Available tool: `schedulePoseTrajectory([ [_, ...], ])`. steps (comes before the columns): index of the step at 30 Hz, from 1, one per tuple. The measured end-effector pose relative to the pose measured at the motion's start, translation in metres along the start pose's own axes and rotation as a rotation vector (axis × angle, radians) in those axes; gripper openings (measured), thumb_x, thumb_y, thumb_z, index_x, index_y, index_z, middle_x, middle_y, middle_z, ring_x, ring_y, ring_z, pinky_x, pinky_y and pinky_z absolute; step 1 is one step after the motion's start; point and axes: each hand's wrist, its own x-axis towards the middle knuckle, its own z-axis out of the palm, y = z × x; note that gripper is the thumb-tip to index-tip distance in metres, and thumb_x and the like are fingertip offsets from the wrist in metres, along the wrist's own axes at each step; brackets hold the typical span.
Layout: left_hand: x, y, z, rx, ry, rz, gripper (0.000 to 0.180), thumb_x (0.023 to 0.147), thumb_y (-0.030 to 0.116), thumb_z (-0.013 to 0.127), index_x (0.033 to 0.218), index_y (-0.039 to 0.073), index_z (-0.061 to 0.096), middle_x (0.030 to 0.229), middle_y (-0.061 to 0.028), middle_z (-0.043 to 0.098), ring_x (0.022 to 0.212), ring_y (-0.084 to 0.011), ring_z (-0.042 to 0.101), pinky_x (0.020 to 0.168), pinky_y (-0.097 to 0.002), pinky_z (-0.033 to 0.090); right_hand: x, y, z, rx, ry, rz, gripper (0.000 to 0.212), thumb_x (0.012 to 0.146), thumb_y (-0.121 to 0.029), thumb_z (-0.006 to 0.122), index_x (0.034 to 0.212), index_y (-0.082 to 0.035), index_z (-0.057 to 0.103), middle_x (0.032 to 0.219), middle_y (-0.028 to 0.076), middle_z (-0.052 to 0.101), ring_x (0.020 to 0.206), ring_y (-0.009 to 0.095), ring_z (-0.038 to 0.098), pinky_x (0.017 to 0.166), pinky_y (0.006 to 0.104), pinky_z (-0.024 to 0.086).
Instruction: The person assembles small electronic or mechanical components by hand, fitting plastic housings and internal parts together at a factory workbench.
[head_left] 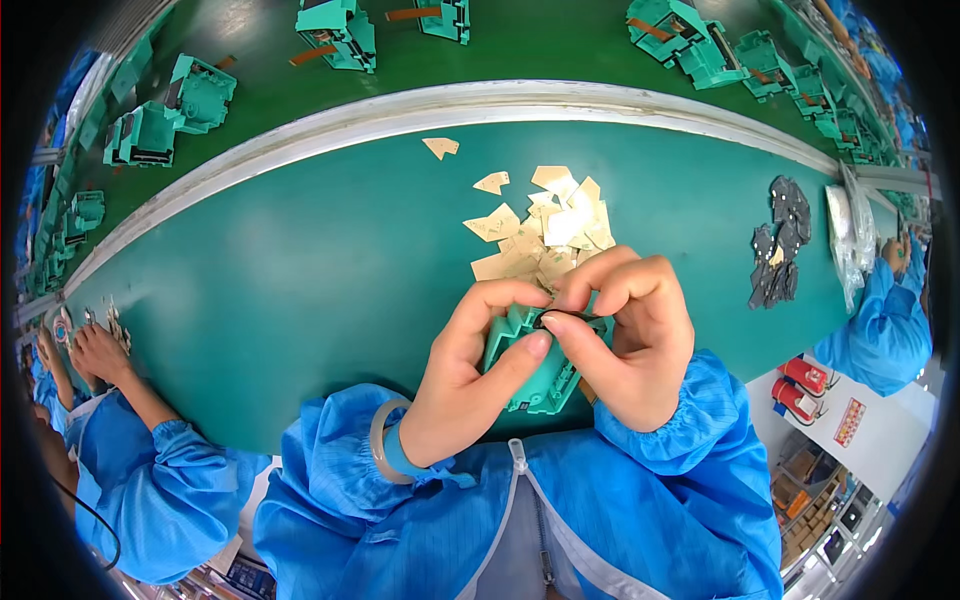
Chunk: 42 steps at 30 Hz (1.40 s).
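A green plastic housing [540, 385] stands on the table close to my body, between my hands. My left hand [465, 365] is closed around its left side, thumb and forefinger meeting near its top edge. With thumb and forefinger, my right hand [635, 335] pinches a small black part [570, 317] at that top edge. The black part is mostly covered by my fingers, so its exact kind is unclear. Just beyond my fingertips lies a loose pile of cream-coloured flat pieces [560, 220], with a few single ones apart from it.
Black pieces [780, 240] lie to the right, near clear plastic bags [850, 235]. Behind a metal rail [480, 97], a green belt [270, 110] carries several green housings [200, 95]. Co-workers in blue sit left [160, 490] and right [880, 330]. Red fire extinguishers [797, 400] stand at right.
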Motion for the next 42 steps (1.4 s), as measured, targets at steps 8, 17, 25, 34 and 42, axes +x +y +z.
schedulePoseTrajectory([
  [8,0.0008,-0.0014,0.0004,0.011,0.038,-0.006,0.022,0.087,0.001,0.053,0.109,0.003,0.049,0.101,-0.0037,0.053,0.093,-0.0084,0.049,0.081,-0.0228,0.041,0.0003,0.0046,0.0016,-0.004,0.015,-0.04,0.034,0.072,0.017,0.059,0.087,-0.006,0.039,0.086,0.01,0.05,0.079,0.013,0.051,0.07,0.0252,0.043],
  [17,0.0015,-0.0013,0.0005,0.056,0.047,-0.006,0.023,0.086,0.0,0.054,0.108,0.003,0.05,0.1,-0.0038,0.054,0.093,-0.0086,0.05,0.081,-0.0228,0.041,0.0022,0.0043,0.0003,-0.023,0.009,-0.042,0.034,0.071,0.017,0.059,0.086,-0.006,0.039,0.085,0.01,0.051,0.079,0.013,0.051,0.07,0.0253,0.043],
  [25,0.0038,-0.0016,0.0018,0.063,0.036,-0.011,0.024,0.085,-0.001,0.054,0.109,0.003,0.05,0.1,-0.0038,0.054,0.093,-0.0086,0.05,0.081,-0.0229,0.041,0.0018,0.0026,-0.0015,-0.066,0.016,-0.059,0.034,0.071,0.017,0.06,0.086,-0.006,0.04,0.084,0.01,0.052,0.076,0.013,0.051,0.069,0.0249,0.042],
  [34,0.0059,-0.0024,0.005,0.005,0.05,-0.06,0.026,0.085,-0.002,0.054,0.11,0.002,0.049,0.101,-0.0035,0.053,0.094,-0.0084,0.049,0.081,-0.0225,0.041,0.0021,0.0044,-0.0044,-0.079,0.016,-0.07,0.034,0.071,0.017,0.061,0.086,-0.006,0.04,0.084,0.01,0.052,0.076,0.013,0.051,0.068,0.025,0.042],
  [42,0.0093,-0.0025,0.0073,0.006,0.048,-0.035,0.026,0.086,-0.002,0.053,0.111,0.003,0.049,0.101,-0.0034,0.052,0.093,-0.0082,0.049,0.081,-0.022,0.04,0.003,0.0082,-0.0057,-0.014,0.082,-0.079,0.031,0.072,0.012,0.064,0.085,-0.006,0.043,0.08,0.008,0.054,0.071,0.013,0.053,0.063,0.0256,0.044],
])
